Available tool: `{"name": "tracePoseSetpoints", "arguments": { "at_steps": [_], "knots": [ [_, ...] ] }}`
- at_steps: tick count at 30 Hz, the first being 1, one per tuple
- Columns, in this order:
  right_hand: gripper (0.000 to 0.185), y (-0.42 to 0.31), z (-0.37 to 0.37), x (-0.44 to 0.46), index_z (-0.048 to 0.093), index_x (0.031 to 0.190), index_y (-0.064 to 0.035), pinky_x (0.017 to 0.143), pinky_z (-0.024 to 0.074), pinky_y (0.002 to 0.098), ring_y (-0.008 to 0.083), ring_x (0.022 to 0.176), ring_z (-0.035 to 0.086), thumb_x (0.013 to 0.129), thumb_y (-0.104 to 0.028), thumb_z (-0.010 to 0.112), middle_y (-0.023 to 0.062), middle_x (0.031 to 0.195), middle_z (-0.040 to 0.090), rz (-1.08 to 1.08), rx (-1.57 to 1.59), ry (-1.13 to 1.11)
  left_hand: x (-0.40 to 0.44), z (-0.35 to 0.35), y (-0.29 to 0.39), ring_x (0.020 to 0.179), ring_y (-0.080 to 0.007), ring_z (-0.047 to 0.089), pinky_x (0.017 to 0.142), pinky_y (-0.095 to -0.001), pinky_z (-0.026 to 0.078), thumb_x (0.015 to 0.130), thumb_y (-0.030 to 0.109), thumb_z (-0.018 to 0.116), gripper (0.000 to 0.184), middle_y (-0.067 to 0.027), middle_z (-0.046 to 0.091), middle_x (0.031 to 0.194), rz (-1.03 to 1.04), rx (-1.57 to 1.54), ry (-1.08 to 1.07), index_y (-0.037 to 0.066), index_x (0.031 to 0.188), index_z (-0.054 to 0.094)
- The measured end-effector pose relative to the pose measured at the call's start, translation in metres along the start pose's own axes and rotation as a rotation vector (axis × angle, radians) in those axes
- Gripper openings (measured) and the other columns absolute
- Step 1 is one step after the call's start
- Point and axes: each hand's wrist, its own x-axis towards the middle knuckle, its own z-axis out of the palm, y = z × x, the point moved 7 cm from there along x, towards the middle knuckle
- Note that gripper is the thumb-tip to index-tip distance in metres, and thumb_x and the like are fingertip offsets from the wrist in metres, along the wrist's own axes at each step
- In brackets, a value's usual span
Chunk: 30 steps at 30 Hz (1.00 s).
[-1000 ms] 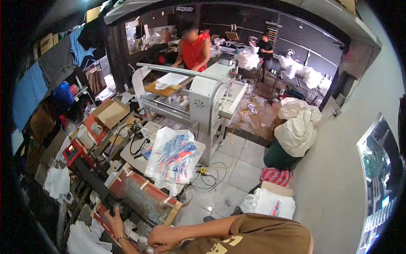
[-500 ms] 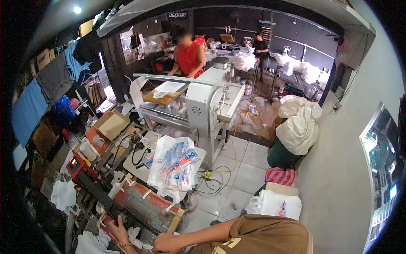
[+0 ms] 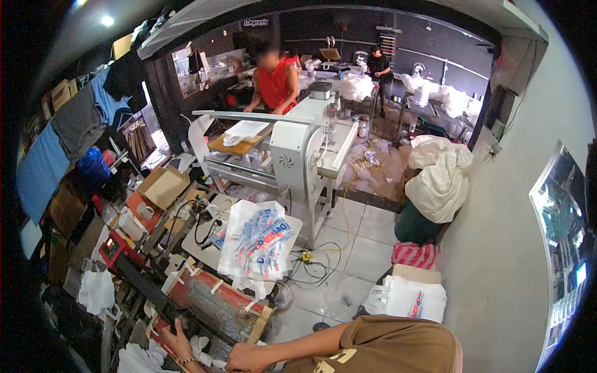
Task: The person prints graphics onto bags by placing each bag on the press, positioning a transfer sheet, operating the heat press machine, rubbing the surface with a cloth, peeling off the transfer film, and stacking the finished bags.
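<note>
My left hand (image 3: 179,340), a bracelet on its wrist, rests with fingers spread at the near red edge of a heat press. White cloth (image 3: 200,349) lies just right of it. My right hand (image 3: 247,358) is closed in a fist at the near end of a long black lever (image 3: 208,328), which crosses the press from its red control box (image 3: 114,247). Behind the lever sits a red board (image 3: 214,298) with a dark, shiny covering and strips of pale tape. My fingers hide the lever's end.
White printed bags (image 3: 258,239) cover a small table beyond the press. A large white machine (image 3: 292,158) stands behind, with a person in red (image 3: 275,87) at it. More printed bags (image 3: 407,298) are stacked at right. Cables (image 3: 311,264) lie on the tiled floor.
The view has shifted slightly. Both hands keep the same places at the press. The person in red has barely moved.
</note>
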Motion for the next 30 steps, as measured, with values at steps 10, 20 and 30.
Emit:
{"name": "tracePoseSetpoints", "arguments": {
  "at_steps": [10,20,30],
  "knots": [
    [0.036,0.014,0.009,0.001,0.068,0.081,-0.0066,0.063,0.0497,0.0549,0.0442,0.072,0.065,0.063,-0.037,0.071,0.0183,0.070,0.066,-0.040,0.044,0.086,-0.001,0.001,-0.005,0.123,-0.0414,0.055,0.103,-0.0469,0.043,0.095,0.051,0.065,0.073,-0.0250,0.059,0.135,-0.082,0.121,0.001,-0.001,0.144,0.049],
    [0.037,0.008,-0.003,-0.003,0.065,0.079,-0.0042,0.062,0.0482,0.0551,0.0455,0.071,0.064,0.067,-0.038,0.073,0.0192,0.068,0.064,-0.042,0.070,0.083,0.007,0.013,-0.026,0.117,-0.0397,0.051,0.101,-0.0467,0.040,0.094,0.067,0.058,0.081,-0.0268,0.054,0.126,-0.031,0.010,0.006,-0.006,0.127,0.051],
    [0.033,-0.003,-0.016,-0.005,0.061,0.078,0.0003,0.065,0.0457,0.0530,0.0456,0.072,0.062,0.073,-0.032,0.067,0.0210,0.067,0.061,-0.043,0.083,0.089,0.000,0.002,-0.011,0.119,-0.0395,0.052,0.103,-0.0467,0.040,0.094,0.065,0.058,0.078,-0.0270,0.056,0.124,0.003,0.078,0.038,-0.006,0.124,0.053]
  ]
}}
